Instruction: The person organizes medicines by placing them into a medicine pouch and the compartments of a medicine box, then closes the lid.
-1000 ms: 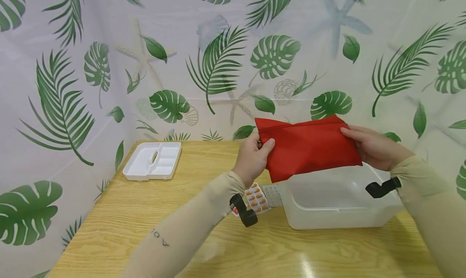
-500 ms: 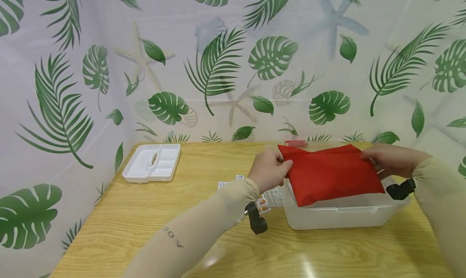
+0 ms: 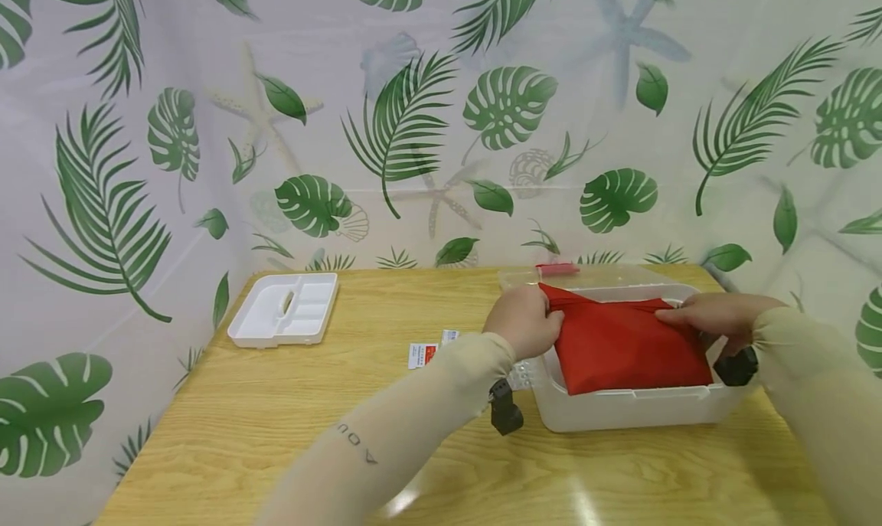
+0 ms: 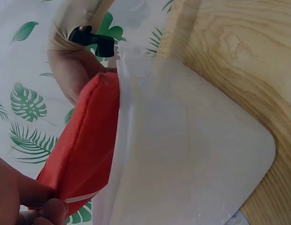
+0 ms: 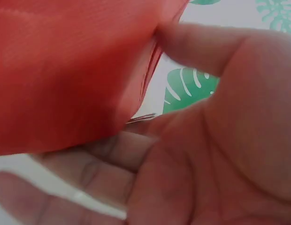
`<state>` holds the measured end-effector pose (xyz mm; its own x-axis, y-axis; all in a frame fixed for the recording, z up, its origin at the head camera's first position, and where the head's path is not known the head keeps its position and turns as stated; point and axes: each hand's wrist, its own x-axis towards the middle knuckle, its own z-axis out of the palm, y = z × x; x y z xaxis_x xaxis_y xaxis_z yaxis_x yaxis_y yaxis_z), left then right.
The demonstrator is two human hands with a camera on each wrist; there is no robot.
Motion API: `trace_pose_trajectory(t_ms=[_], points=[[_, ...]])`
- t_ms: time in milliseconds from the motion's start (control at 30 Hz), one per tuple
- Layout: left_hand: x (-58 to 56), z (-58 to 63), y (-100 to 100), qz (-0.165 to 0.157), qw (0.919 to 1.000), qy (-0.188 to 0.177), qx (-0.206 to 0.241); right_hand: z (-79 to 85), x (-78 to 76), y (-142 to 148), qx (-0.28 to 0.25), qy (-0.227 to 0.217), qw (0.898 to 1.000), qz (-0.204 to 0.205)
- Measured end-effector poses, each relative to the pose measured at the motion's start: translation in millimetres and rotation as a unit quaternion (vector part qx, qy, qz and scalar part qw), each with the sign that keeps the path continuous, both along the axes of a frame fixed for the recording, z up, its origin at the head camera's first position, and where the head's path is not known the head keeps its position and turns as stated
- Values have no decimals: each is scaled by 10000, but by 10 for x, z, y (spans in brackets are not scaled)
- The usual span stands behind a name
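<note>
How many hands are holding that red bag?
2. The left hand pinches the red bag at its left end, and the right hand holds it at its right end. Both are in plain view.

The inside of the translucent box (image 3: 630,413) is mostly hidden by the red pouch (image 3: 630,347), so its contents cannot be told. Left of the box, a blister pack (image 3: 521,374) is partly covered by the left sleeve (image 3: 420,403); a packet's (image 3: 419,355) print cannot be read. In the right wrist view, the right hand's (image 5: 197,154) lowest finger (image 5: 21,197) is blurred.
</note>
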<state>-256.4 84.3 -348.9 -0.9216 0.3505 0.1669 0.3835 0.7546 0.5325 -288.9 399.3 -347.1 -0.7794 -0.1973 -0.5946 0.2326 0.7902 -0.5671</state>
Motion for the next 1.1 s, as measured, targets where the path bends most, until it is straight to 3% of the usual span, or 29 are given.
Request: trace_pose_trajectory(t_ms=[200, 333, 467, 667, 900, 1100], points=[[-67, -30, 60, 236, 9975, -52, -668, 75, -31, -22, 304, -25, 9995, 101], [-106, -94, 109, 432, 9908, 51, -1279, 125, -91, -34, 618, 154, 9972, 387], [-130, -173, 166, 559, 9843, 51, -1673, 119, -143, -14, 510, 180, 9967, 602], [-142, -235, 204, 645, 9816, 8, -1797, 45, -163, 16, 57, -44, 9985, 538], [-181, -237, 227, 509, 9772, 33, -2061, 54, -159, 6, 452, -15, 9974, 559], [-184, -267, 201, 577, 9791, -205, -1940, 37, -186, -27, 528, 71, 9958, 750]])
